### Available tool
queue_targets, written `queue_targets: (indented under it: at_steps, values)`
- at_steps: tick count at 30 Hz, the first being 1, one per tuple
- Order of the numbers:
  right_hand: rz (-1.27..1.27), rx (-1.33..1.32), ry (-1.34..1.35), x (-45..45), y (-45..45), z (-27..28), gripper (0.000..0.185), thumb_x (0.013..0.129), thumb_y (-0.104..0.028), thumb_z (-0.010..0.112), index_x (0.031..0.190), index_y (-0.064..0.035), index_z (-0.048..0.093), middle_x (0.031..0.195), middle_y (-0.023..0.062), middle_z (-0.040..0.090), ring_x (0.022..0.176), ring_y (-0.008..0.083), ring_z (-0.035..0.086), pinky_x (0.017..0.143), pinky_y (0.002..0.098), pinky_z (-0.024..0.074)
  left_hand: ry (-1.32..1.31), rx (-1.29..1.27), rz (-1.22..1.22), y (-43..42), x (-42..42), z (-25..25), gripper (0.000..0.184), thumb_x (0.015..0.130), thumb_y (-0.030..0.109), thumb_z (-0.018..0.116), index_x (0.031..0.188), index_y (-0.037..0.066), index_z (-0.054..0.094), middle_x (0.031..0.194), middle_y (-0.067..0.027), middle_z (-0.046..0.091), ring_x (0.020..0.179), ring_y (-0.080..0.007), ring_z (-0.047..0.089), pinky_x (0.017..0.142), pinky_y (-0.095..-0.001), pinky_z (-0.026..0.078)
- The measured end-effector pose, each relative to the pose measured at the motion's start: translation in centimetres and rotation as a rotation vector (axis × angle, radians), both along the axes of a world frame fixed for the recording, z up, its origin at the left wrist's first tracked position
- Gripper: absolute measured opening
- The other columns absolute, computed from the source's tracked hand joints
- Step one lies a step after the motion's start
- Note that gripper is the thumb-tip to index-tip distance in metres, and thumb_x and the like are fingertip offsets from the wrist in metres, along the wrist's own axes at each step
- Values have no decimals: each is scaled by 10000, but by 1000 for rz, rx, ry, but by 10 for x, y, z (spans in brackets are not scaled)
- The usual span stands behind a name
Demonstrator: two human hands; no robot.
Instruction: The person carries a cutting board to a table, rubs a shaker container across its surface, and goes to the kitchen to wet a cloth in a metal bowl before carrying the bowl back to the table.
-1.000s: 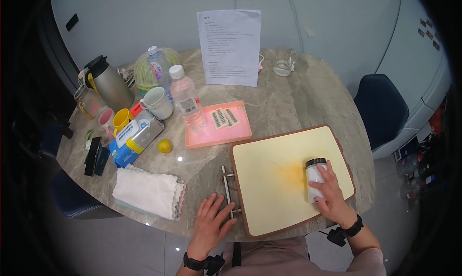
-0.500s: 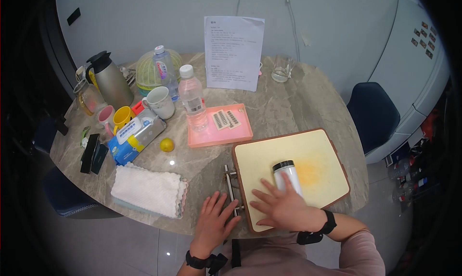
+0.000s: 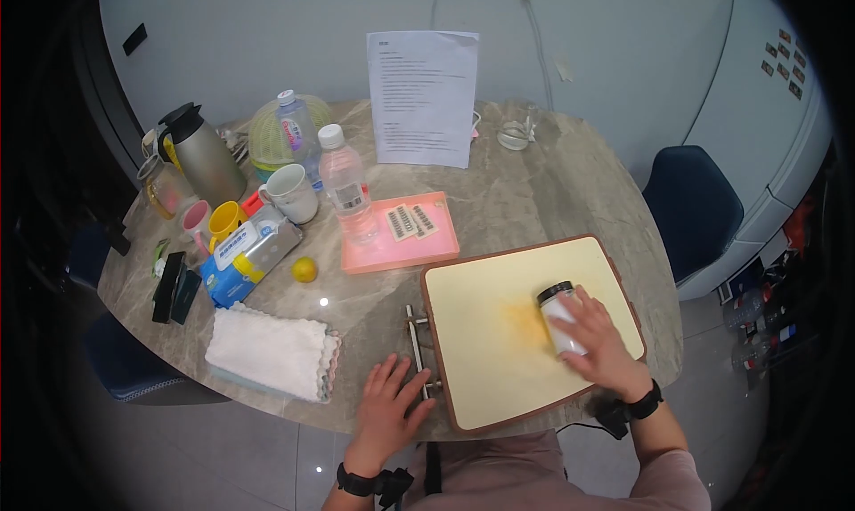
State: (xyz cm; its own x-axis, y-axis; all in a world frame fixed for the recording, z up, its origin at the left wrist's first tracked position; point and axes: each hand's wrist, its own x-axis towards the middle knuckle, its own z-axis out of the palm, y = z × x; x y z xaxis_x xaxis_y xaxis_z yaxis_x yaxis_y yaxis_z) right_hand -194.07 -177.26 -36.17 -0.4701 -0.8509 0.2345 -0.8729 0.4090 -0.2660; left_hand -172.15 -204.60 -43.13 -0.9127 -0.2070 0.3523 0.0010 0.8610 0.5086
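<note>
A white jar with a black lid [image 3: 550,308] lies on its side on a cream board with a brown rim [image 3: 481,333]. My right hand [image 3: 601,342] rests over the jar's right side, fingers stretched and spread, not wrapped round it. Part of the jar is hidden under the fingers. A yellow-orange stain shows on the board left of the jar. My left hand [image 3: 389,409] lies flat with fingers apart at the table's front edge, beside the metal handle [image 3: 416,351] at the board's left.
Left of the board are a folded white cloth [image 3: 272,351], a lime [image 3: 305,270] and a wipes pack [image 3: 249,255]. Behind stand a pink tray [image 3: 401,259], bottles, mugs [image 3: 291,193], a thermos [image 3: 203,159], a paper sheet [image 3: 423,97] and a glass [image 3: 515,128].
The jar first went left across the board under my right hand, then back right, over the last second. My left hand has stayed near the handle. The view has shifted slightly.
</note>
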Motion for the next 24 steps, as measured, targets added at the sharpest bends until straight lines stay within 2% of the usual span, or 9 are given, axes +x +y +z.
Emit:
queue_targets:
  at_steps: [2,5,8,11,14,17,20,24]
  values:
    - [-74,-193,-230,-14,29,-12,449,915,-193,544,1349,-76,547,1486,138,436,1414,388,323,1145,511,267,6,2,3,0,0,1,474,811,239,744,1257,133,624,1335,-163,544,1309,-385,442,1073,-536,352]
    - [-218,-292,-378,-35,71,-30,472,902,-106,482,1368,-54,527,1484,172,435,1420,393,314,1160,447,257,1,-3,9,1,0,2,467,812,236,742,1252,130,627,1332,-162,547,1306,-380,449,1074,-533,351]
    - [-290,-297,-348,-45,94,-42,458,932,-141,451,1374,-40,516,1460,198,455,1426,382,308,1164,444,245,-4,-5,11,2,0,4,462,814,236,739,1250,130,629,1329,-161,549,1308,-374,450,1076,-531,350]
    - [-333,-331,-326,-42,87,-36,474,1009,-324,418,1389,-54,508,1490,182,426,1444,377,269,1170,444,213,-10,-7,11,2,-1,5,457,816,237,736,1248,129,630,1327,-162,551,1309,-373,450,1078,-530,348]
    - [-242,-285,-128,-38,59,-31,449,934,-157,468,1365,-43,522,1503,221,381,1434,408,275,1165,449,232,-11,-13,12,2,-1,6,457,819,243,734,1248,130,629,1327,-163,552,1307,-375,450,1079,-530,346]
    - [-104,-419,-300,-20,14,-31,466,906,-191,577,1349,-56,535,1529,225,326,1432,441,248,1151,475,262,-15,-25,8,1,0,5,459,823,250,731,1254,134,626,1327,-163,553,1304,-377,450,1080,-531,345]
    - [-14,-195,-84,4,-25,-15,512,851,-306,689,1292,-68,586,1514,215,344,1405,464,280,1106,505,328,-7,-21,4,0,-1,5,460,829,257,728,1260,138,623,1329,-162,552,1302,-379,449,1080,-535,343]
    - [101,-9,145,37,-69,-2,551,767,-370,766,1217,-77,641,1467,188,402,1352,514,318,1039,532,383,3,-8,-3,-1,0,3,465,834,266,725,1268,139,617,1333,-164,548,1306,-382,443,1079,-542,340]
